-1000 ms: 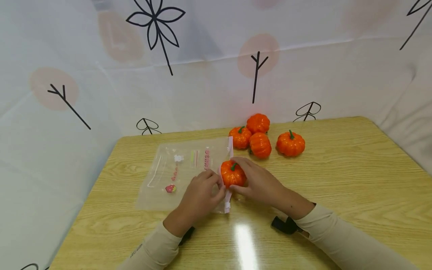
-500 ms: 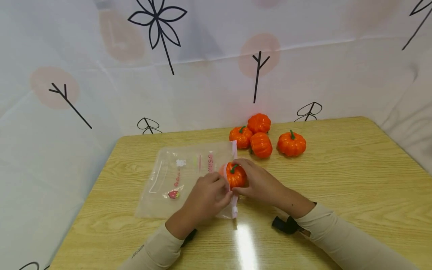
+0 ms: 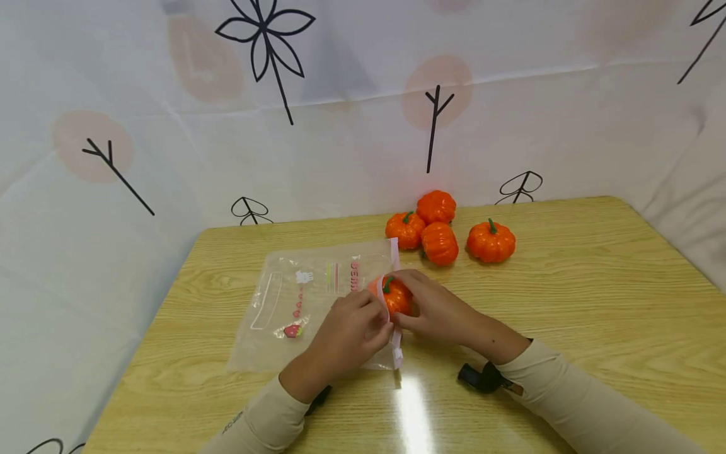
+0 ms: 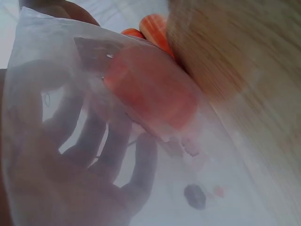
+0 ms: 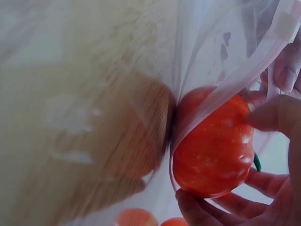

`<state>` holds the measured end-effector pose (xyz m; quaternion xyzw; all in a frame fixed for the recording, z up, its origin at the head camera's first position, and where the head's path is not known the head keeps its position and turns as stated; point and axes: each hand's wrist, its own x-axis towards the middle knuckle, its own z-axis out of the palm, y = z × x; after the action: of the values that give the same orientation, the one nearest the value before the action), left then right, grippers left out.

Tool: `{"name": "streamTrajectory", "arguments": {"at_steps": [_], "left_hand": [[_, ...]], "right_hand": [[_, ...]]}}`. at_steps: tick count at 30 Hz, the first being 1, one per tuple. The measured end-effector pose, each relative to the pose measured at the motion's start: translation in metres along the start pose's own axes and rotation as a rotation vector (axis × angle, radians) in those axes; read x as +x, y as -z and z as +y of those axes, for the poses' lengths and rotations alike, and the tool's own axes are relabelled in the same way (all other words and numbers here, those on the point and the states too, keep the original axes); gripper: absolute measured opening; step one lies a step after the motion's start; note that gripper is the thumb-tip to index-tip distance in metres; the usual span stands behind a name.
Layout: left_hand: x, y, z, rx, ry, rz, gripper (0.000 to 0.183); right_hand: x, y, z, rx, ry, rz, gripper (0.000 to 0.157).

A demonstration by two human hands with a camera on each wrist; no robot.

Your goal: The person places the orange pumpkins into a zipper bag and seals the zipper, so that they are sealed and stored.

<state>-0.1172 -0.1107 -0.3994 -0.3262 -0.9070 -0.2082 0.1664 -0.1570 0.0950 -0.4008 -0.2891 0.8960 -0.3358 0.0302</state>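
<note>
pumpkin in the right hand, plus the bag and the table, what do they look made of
Pumpkin: probably glossy plastic or coated foam; small highlights shine on its orange ribs.
Bag: thin, flexible plastic film, fairly clear; wood grain shows through it.
Table: wood or wood-look laminate, unclear which; grain lines and a bright reflection suggest a smooth, shiny finish.

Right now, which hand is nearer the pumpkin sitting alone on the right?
The right hand: it grips another pumpkin partly inside the bag, nearer the person and left of the lone pumpkin. The left hand holds the bag's edge, farther left.
</note>
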Motion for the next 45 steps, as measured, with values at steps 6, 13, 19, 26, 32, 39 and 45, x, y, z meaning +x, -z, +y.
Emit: {"name": "streamTrajectory", "arguments": {"at_steps": [6,13,19,26,32,39,45], "left_hand": [[0.001,-0.001,-0.001,-0.008,-0.023,0.002,0.011],[0.000,0.000,0.000,-0.012,-0.028,0.014,0.010],[0.000,0.002,0.001,-0.022,-0.023,0.018,0.010],[0.001,0.001,-0.001,-0.041,-0.038,0.035,0.010],[0.000,0.000,-0.001,-0.060,-0.050,0.056,0.010],[-0.001,0.000,-0.001,-0.060,-0.026,0.036,0.009],[0.000,-0.001,-0.001,-0.057,-0.023,0.039,0.009]], "right_hand": [[-0.002,0.002,0.000,0.035,-0.008,-0.018,0.059],[0.001,0.003,0.002,0.163,-0.035,-0.046,0.058],[0.003,0.002,0.004,0.302,-0.055,-0.067,0.048],[0.003,-0.001,0.005,0.301,-0.053,-0.049,0.035],[0.004,-0.002,0.007,0.298,-0.025,-0.049,0.031],[0.004,-0.002,0.010,0.369,-0.044,-0.083,0.026],[0.003,-0.002,0.015,0.457,-0.056,-0.112,0.028]]}}
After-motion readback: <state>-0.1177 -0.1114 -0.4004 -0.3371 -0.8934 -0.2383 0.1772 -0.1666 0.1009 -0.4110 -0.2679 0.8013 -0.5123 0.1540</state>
